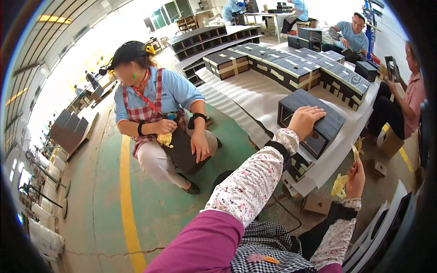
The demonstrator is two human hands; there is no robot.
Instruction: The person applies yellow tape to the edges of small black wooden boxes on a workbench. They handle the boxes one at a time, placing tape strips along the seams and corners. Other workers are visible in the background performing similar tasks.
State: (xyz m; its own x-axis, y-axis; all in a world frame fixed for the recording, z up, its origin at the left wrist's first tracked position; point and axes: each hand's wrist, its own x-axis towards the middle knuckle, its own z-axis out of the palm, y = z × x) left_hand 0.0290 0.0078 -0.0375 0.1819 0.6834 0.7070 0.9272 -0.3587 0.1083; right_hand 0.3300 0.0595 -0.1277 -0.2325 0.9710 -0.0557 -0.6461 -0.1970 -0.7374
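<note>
My left hand (307, 121) lies on top of a black wood-grain box (321, 113) with an open front. Its fingers are stretched out flat against the surface, not wrapped round an edge. Lower on the right, beside the table's corner, my right hand (355, 180) is closed on a crumpled yellow strip (340, 185), which looks like masking tape. One end sticks up above the fingers and the crumpled part hangs to their left. This hand is apart from the box.
Several dark boxes (291, 68) with pale tape stand on the white-covered table (241, 93). To the left, a seated co-worker (154, 109) holds a dark box (186, 152) and yellow crumpled material. Other people sit at the far right. Cardboard pieces (317, 204) lie below the table.
</note>
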